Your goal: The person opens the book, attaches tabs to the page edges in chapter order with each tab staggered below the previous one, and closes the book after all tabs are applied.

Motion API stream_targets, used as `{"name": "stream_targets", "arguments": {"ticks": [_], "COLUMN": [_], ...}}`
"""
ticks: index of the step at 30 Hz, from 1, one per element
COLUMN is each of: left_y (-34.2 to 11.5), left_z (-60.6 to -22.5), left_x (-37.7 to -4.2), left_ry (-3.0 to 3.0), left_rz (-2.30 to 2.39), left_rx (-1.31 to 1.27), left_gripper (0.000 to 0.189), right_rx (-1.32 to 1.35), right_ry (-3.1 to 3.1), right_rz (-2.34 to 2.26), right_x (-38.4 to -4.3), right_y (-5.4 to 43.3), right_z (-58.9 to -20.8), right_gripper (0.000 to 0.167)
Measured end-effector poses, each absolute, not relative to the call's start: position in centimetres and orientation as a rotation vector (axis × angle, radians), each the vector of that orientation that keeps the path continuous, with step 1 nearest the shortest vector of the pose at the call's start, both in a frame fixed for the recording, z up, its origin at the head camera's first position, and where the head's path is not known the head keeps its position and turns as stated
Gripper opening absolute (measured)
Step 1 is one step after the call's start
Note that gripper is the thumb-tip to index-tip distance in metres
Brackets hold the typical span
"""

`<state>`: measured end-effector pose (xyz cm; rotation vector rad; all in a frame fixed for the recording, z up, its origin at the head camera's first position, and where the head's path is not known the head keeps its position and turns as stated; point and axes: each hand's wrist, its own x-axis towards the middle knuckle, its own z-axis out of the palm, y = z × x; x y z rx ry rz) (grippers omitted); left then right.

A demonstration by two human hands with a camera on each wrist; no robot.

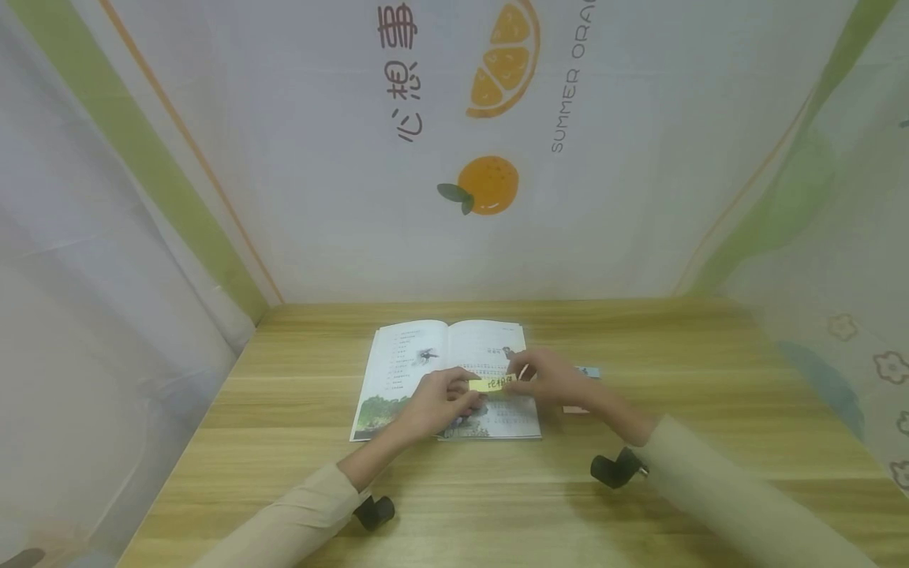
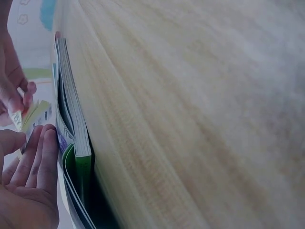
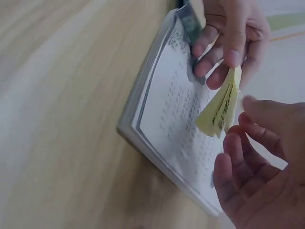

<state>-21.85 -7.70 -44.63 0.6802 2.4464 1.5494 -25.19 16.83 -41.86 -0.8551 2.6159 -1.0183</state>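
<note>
On my head feed, the left hand (image 1: 439,402) pinches the left end of a yellow pad (image 1: 488,386) between thumb and forefinger, while the right hand (image 1: 550,380) has the right end. Neither hand is nearer, since both touch it. I read the pad's long axis as almost level, running from one hand across to the other, with handwriting on the face turned up to me.

From the right wrist I see the left thumb pressed on the gripped end and the leaves fanning apart towards the right hand. The right thumb and forefinger look closed on an edge there; the other right fingers bend loosely. How many leaves they catch, I cannot tell.

The pad is held above the right page of a book (image 1: 408,347), off the paper. The book lies spread on the worktop (image 1: 284,394), its spine running away from the person. Just beside its right edge I make out a blue slip (image 1: 589,371) and a pink slip (image 1: 574,409), both partly hidden by the right hand and forearm. Behind the worktop hangs a curtain (image 1: 604,237) with an orange print (image 1: 488,185).
</note>
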Motion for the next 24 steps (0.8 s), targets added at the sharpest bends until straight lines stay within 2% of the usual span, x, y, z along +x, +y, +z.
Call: {"name": "stream_targets", "arguments": {"ticks": [16,24], "left_y": [-7.7,-7.8], "left_z": [-44.6,-44.5], "left_x": [-21.7,-21.6], "left_ry": [2.421,2.457], "left_rz": [1.605,1.558], "left_rx": [0.66,0.664], "left_gripper": [0.026,0.023], "right_rx": [-0.356,-0.286], "right_ry": [2.319,2.4], "right_rz": [-1.515,-1.52], "right_x": [-23.4,-22.9], "right_y": [17.1,16.5], "right_z": [-43.6,-43.7], "right_gripper": [0.022,0.021]}}
